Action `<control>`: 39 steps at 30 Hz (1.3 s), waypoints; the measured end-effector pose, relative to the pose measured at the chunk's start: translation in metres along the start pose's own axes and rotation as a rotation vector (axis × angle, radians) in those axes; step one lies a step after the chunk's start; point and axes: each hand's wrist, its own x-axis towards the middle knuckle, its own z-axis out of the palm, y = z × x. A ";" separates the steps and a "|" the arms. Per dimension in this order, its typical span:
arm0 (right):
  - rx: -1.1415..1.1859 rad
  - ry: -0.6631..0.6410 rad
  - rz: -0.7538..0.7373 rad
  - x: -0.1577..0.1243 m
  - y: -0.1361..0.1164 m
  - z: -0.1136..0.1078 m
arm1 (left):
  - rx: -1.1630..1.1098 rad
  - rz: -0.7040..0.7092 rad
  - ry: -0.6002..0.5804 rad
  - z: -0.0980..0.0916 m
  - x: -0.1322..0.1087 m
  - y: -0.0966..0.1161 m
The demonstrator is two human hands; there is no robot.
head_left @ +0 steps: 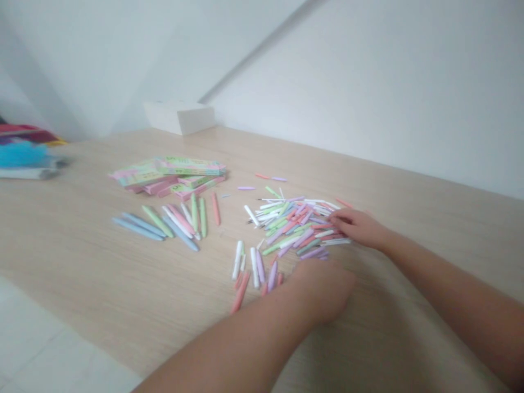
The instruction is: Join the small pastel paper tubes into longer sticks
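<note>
Left hand [323, 289], its grip hidden from view, over pink and white sticks [254, 267]; right hand [356, 226], grip half-curled, on the loose pastel heap [290, 224], with parallel sticks [158, 221] laid out leftward on the tabletop [69, 245].

Worktop: pale wood-grain worktop [380, 185], runs across your view.
Back edge: white box [179, 117], sits near the wall, straight ahead of you.
Mid-worktop: pink-and-green printed packets [167, 176], loose stack, left of centre.
Far left: blurry blue fluffy item [22, 154], just above a white-grey roll [28, 173]; red-yellow cloth [24, 132] behind, all too blurred to ID.
Behind: white wall [368, 93].
Below, your left: pale tiled floor [41, 338].
</note>
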 end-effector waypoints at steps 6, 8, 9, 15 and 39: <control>-0.126 0.076 0.152 0.010 0.019 0.007 | 0.020 -0.015 -0.051 -0.003 0.001 0.001; -0.163 0.058 0.130 0.017 0.025 0.008 | 0.020 -0.014 -0.046 -0.003 0.001 0.002; -0.181 0.045 0.117 0.021 0.027 0.009 | 0.018 -0.013 -0.042 -0.003 0.001 0.002; -0.296 -0.024 0.075 0.034 0.033 0.010 | 0.035 -0.016 -0.024 -0.001 0.001 0.002; -0.370 -0.504 0.112 0.055 0.021 -0.007 | 0.057 -0.010 -0.056 -0.003 0.003 0.000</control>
